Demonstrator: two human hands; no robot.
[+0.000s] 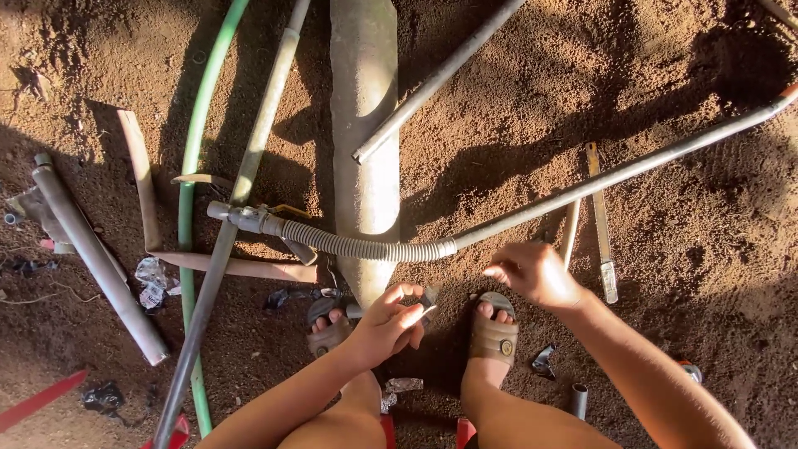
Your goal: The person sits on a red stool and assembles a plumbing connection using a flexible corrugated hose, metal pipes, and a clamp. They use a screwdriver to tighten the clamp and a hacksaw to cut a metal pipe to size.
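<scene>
Here, brown dirt ground [682, 249] is seen from above, with many pipes laid on it. Two bare hands are seen, and two feet in brown sandals [494, 333].

The left hand [386, 324] is curled shut around a small dark piece [428, 299], held between thumb and fingers just above the left foot. What the piece is cannot be told.

The right hand [539, 273] is held a little way off to the right, above the right foot. Its fingers are bent in loosely, and nothing is held in it. It is just below the end of the ribbed grey hose [366, 247].

One ribbed hose is counted. It is bent across the middle of the ground, over one thick grey post [363, 125]. At its left end a grey fitting [245, 218] is joined on. At its right end one long thin pipe [632, 170] is joined, and that pipe runs up to the right edge.

One green hose [195, 158] is laid down the left side, next to one long grey pipe [249, 166]. One short fat pipe [96, 258] is seen near the left edge. One more thin pipe [436, 79] is leaned across the top.

One hacksaw [600, 216] is laid on the dirt, just right of the right hand. One tiny pipe stub [578, 401] is seen near the bottom edge.
</scene>
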